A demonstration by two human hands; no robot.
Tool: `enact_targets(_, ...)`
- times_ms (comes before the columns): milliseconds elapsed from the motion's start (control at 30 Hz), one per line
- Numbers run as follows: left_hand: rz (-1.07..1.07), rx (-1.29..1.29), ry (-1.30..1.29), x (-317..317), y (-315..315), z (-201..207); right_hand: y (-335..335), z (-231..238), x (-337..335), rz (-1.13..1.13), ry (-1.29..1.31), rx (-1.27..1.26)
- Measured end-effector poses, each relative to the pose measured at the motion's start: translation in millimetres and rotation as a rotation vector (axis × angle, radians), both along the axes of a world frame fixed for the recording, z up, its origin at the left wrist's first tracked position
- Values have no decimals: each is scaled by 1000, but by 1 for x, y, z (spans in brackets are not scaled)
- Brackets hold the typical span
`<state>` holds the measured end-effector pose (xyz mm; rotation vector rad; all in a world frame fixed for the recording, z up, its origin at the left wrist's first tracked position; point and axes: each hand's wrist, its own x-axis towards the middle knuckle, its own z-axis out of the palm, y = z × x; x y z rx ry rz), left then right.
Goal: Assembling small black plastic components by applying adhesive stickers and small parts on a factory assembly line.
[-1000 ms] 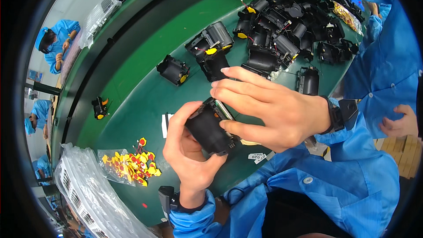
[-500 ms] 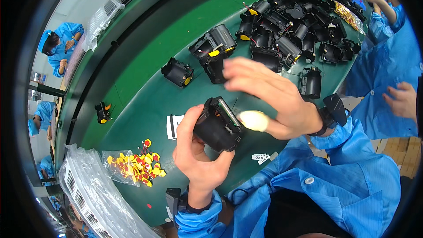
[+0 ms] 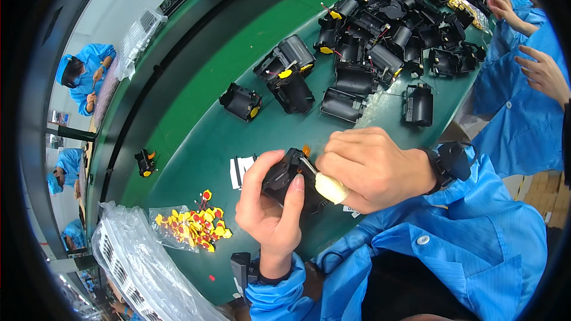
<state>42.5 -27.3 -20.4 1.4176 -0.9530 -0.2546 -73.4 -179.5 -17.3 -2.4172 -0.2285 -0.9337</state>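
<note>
A black plastic housing (image 3: 279, 181) is tilted up in front of me. My left hand (image 3: 270, 217) is closed around it, with the thumb over its near side. My right hand (image 3: 372, 169) is curled at the housing's right edge. Its fingers are pressed together, and whatever they may grip is hidden. A cream finger cot (image 3: 332, 188) covers the right thumb, which rests close against the housing. A small orange piece (image 3: 306, 150) shows at the housing's top edge, beside the right fingertips.
Many black housings (image 3: 357, 77) lie piled at the far right, some with yellow pieces. Yellow-and-red parts (image 3: 193, 226) lie at the left on a plastic bag. White labels (image 3: 241, 172) are behind my left hand. A plastic-wrapped tray (image 3: 131, 261) stands lower left. A co-worker's hand (image 3: 544, 74) is at right.
My right hand has come down and closed at the housing's edge; before, its fingers were spread above it. My left thumb has moved over the housing's near side. The co-worker's hand at right has risen.
</note>
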Motion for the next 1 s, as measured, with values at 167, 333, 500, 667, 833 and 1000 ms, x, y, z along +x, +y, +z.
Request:
enact_targets(167, 15, -18, -43, 1, 4, 0, 3, 9, -2, 67, 22, 88)
enact_targets(333, -28, -32, -55, -1, 2, 3, -1, 3, -5, 64, 45, 198)
enact_targets(500, 5, -24, -135, 0, 2, 0, 8, 7, -5, 42, -4, 164)
enact_targets(667, 9, -25, -116, -2, 2, 0, 8, 2, -4, -19, -26, 146)
enact_targets(833, 37, -3, -140, -1, 4, -2, 13, 3, -6, -9, -16, 115)
enact_targets(1000, 37, -11, -145, 0, 6, -3, 12, 3, -4, 6, -13, 86)
